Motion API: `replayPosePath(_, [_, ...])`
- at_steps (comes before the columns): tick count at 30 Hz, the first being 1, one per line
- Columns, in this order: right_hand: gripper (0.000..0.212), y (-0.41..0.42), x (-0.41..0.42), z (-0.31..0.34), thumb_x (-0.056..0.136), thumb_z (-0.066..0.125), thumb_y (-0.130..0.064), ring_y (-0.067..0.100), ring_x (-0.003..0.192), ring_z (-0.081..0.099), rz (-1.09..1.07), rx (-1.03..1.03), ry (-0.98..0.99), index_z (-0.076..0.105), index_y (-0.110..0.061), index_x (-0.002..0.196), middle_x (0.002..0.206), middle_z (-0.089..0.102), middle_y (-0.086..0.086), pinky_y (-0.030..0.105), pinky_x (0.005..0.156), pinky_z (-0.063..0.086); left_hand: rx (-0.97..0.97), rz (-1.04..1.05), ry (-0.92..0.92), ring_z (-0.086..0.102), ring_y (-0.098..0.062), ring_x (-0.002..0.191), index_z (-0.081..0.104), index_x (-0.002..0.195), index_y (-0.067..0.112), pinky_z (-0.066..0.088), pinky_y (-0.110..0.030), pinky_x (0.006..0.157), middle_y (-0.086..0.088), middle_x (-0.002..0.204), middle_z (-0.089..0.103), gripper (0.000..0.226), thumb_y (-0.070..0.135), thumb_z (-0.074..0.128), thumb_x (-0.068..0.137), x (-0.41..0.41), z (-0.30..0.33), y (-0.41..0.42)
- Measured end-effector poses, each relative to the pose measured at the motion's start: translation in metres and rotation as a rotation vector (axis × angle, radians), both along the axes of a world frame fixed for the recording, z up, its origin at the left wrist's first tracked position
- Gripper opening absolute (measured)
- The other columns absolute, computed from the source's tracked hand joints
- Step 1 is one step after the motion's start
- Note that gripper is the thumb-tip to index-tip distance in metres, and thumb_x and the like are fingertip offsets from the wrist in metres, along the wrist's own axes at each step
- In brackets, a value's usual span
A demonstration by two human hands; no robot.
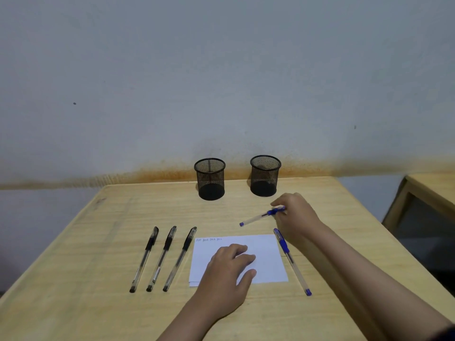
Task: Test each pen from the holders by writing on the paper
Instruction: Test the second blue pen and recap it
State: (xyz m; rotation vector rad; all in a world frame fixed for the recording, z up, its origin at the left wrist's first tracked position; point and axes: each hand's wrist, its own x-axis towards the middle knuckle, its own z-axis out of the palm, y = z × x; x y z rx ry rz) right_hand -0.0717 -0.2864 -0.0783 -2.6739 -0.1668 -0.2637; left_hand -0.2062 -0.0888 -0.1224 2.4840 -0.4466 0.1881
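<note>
Two mesh holders [209, 178] stand empty at 12 o'clock. Right hand [295, 215] pinches a blue pen [262, 215] above the counter [73, 242]; left hand [229, 269] lies flat on the paper [268, 254]. A loose pinch could drop the pen.

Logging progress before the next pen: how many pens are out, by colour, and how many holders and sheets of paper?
Black pens: 3, lying left of the paper
Blue pens: 2, one beside the paper's right edge, one held in the right hand at
Mesh holders: 2
Paper: 1, under the left hand
Total: 8
</note>
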Motion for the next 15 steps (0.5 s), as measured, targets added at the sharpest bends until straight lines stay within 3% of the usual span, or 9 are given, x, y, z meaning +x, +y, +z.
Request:
replayPosePath(4, [0.025,0.004,0.011,-0.001,0.089,0.058,-0.013,0.022,0.090,0.055,0.048,-0.111,0.038,0.071,-0.022,0.109,0.109,0.059,0.005,0.030,0.072,0.046,0.012,-0.007,-0.003,0.028,0.000,0.129,0.050,0.128,0.034,0.030,-0.027,0.107,0.017,0.137,0.040,0.037,0.043,0.042,0.092,-0.001,0.001,0.001])
replayPosePath(9, [0.022,0.002,0.015,-0.006,0.089,0.059,-0.013,0.021,0.096,0.054,0.099,-0.125,0.017,0.073,-0.020,0.103,0.103,0.065,0.006,0.030,0.070,0.046,0.010,-0.003,-0.007,0.029,-0.001,0.129,0.050,0.128,0.034,0.030,-0.028,0.107,0.017,0.138,0.040,0.037,0.042,0.042,0.092,-0.001,0.001,0.002])
replayPosePath(12, [0.019,0.000,0.007,-0.002,0.086,0.061,-0.015,0.017,0.088,0.056,0.091,0.039,-0.037,0.072,-0.020,0.101,0.100,0.067,0.003,0.027,0.070,0.044,0.018,-0.004,-0.009,0.029,-0.001,0.129,0.050,0.128,0.034,0.031,-0.028,0.107,0.017,0.138,0.040,0.037,0.042,0.041,0.092,-0.001,0.001,0.002])
replayPosePath(15, [0.026,0.003,-0.010,0.014,0.086,0.062,-0.008,0.016,0.074,0.059,0.121,0.343,-0.084,0.067,-0.020,0.108,0.090,0.067,-0.002,0.020,0.063,0.045,0.024,-0.002,-0.019,0.029,-0.001,0.128,0.050,0.128,0.034,0.030,-0.026,0.107,0.017,0.138,0.040,0.037,0.043,0.040,0.093,-0.002,0.000,0.001])
